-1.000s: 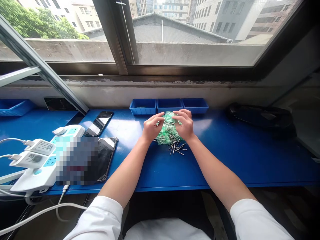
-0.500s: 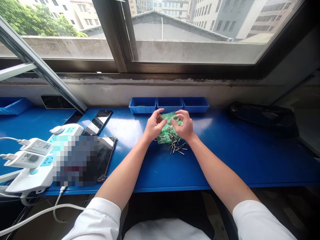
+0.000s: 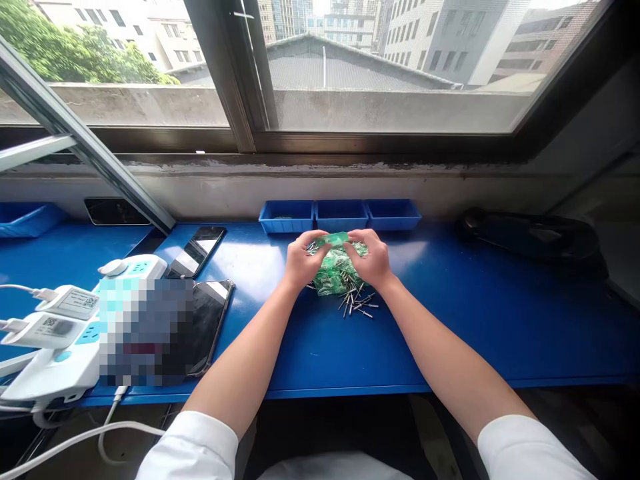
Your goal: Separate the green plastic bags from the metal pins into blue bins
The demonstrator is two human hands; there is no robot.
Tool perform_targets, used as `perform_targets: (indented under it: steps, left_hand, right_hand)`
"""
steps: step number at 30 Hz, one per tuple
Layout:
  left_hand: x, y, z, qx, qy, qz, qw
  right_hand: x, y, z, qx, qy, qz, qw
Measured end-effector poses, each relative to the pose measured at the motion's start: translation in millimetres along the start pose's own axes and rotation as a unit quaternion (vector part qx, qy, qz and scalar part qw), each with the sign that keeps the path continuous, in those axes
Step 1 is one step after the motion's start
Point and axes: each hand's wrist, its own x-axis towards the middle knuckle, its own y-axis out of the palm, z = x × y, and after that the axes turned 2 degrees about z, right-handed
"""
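My left hand [image 3: 302, 260] and my right hand [image 3: 374, 260] face each other over the blue tabletop. Between them they pinch a small green see-through plastic bag [image 3: 334, 239] by its two sides, thumbs nearest me. Right below lies a heap of crumpled green plastic [image 3: 330, 275], partly covered by my hands. Thin metal pins that look like blind rivets [image 3: 356, 304] spill out at its near right edge. A few more show beside my left fingers. Whether the pinched bag holds anything is too small to tell.
Behind my hands stand three blue bins, the left bin [image 3: 287, 227] with a little something inside. On the left lie a phone [image 3: 199, 250], a tablet [image 3: 213, 320] and a white power strip [image 3: 55, 367] with cables. A dark bag-like object [image 3: 535, 243] rests far right.
My fingers have closed in on the green bag's sides, and its upper part now looks flatter and shorter. The view has tilted slightly, so everything sits a little lower.
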Motion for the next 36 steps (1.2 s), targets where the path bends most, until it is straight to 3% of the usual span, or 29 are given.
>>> perform_targets:
  steps: [4, 7, 15, 21, 24, 29, 34, 36]
  left_hand:
    - [0.2, 1.4, -0.3, -0.081, -0.069, -0.013, 0.994]
    - [3.5, 0.0, 0.1, -0.084, -0.086, -0.036, 0.992]
    - [42.8, -19.9, 4.0, 0.149, -0.108, -0.104, 0.977]
    - [79.5, -38.8, 22.2, 0.216, -0.148, -0.137, 0.955]
    - [94.3, -40.8, 28.9, 0.238, -0.177, -0.115, 0.948]
    - [110.4, -31.8, 31.0, 0.331, -0.228, -0.080, 0.912]
    - [109.9, -20.7, 33.3, 0.396, -0.244, -0.002, 0.885]
    - [103.8, -17.9, 31.3, 0.403, -0.220, 0.002, 0.888]
  right_hand:
    - [-2.8, 0.7, -0.9, -0.003, 0.033, 0.008, 0.999]
    - [-2.7, -0.6, -0.9, -0.008, 0.038, 0.020, 0.999]
    - [-0.1, -2.7, -0.7, -0.009, 0.028, 0.049, 0.998]
    - [2.1, -3.3, -1.5, -0.008, 0.028, 0.061, 0.998]
    - [3.0, -3.6, -1.4, -0.019, 0.024, 0.068, 0.997]
    - [3.6, -4.2, -2.9, -0.060, 0.017, 0.082, 0.995]
    - [3.9, -5.6, -7.9, -0.121, 0.065, 0.099, 0.986]
    - [4.9, -6.6, -7.9, -0.134, 0.089, 0.109, 0.981]
